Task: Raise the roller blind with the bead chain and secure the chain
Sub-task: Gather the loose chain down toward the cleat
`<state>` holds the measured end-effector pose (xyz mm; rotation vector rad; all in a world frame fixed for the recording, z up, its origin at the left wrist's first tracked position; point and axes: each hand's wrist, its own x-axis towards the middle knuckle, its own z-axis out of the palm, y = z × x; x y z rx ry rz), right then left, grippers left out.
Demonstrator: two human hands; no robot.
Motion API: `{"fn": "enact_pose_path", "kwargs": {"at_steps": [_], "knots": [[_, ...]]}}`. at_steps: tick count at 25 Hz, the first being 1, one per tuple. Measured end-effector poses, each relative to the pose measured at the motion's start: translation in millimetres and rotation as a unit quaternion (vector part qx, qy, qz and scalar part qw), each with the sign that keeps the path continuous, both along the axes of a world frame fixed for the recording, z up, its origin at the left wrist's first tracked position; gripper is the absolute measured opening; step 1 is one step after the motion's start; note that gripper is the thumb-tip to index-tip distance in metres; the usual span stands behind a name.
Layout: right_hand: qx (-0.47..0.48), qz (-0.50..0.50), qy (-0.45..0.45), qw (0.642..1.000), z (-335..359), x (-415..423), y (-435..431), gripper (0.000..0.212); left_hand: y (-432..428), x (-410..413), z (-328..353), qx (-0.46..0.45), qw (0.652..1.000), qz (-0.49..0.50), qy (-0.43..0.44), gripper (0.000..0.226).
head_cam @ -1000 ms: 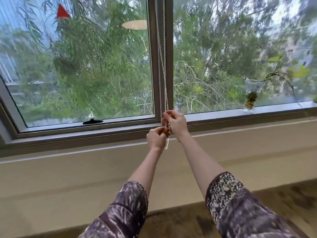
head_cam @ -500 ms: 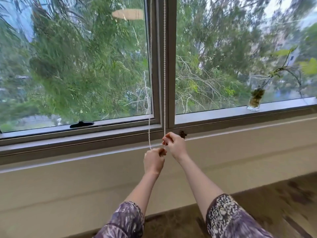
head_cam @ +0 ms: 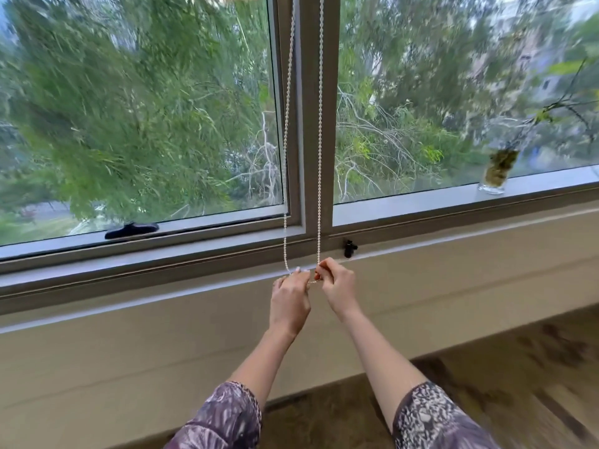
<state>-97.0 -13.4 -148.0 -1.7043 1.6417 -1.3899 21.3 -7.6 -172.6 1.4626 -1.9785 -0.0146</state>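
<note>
Below the sill, the left hand (head_cam: 290,299) and right hand (head_cam: 337,286) sat close together, fingers curled, each pinching the bottom loop of the bead chain (head_cam: 320,124). Its two strands ran straight up the central window post (head_cam: 306,124), a small black hook (head_cam: 349,247) just to their right, a glass jar (head_cam: 496,173) farther along the ledge.
</note>
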Motion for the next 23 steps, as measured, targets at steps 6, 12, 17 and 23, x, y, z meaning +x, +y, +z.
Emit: {"fn": "enact_pose_path", "kwargs": {"at_steps": [6, 12, 17, 23], "knots": [[-0.027, -0.01, 0.031, 0.999, -9.2, -21.2, -58.1, 0.01, -49.8, -19.3, 1.1, -0.022, 0.999, -0.022, -0.014, 0.041], [-0.037, -0.011, 0.025, 0.999, -13.3, -57.3, -114.2, 0.013, -98.3, -41.6, -8.0, -0.051, 0.998, -0.02, 0.034, 0.031], [-0.042, -0.002, 0.025, 0.999, -28.4, -77.6, -148.3, 0.013, -132.3, -73.1, -6.4, 0.038, 0.947, 0.071, 0.31, 0.04], [-0.026, 0.05, -0.017, 0.998, -44.5, -81.7, -167.3, 0.016, -173.6, -99.0, -4.2, 0.119, 0.863, 0.084, 0.484, 0.022]]}}
